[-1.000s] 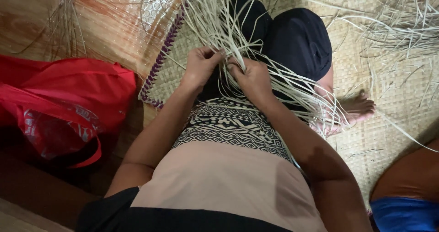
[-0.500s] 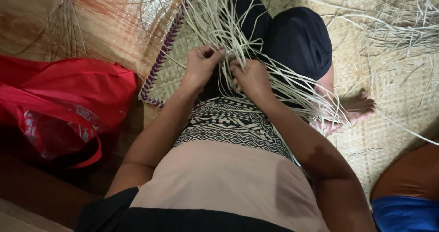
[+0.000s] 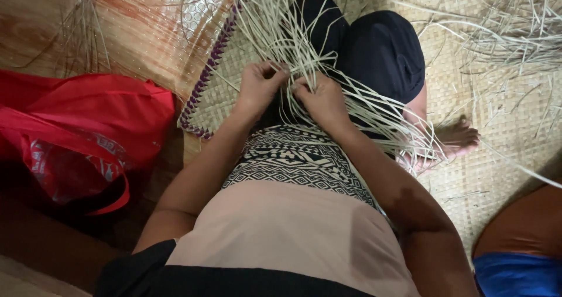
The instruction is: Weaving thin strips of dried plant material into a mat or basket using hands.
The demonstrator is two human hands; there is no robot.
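I sit cross-legged on a woven mat with a bundle of pale straw strips fanning out over my dark-trousered lap. My left hand pinches several strips near the middle of the bundle. My right hand grips more strips right beside it, the two hands almost touching. Loose strip ends trail off to the right toward my bare foot. A partly woven mat piece with a purple patterned edge lies under my left forearm.
A red plastic bag sits on the floor at the left. More loose straw strips lie piled at the upper right. Part of another person, with blue cloth, shows at the lower right corner.
Both hands have stayed on the strips with only small finger shifts; the bundle has barely moved.
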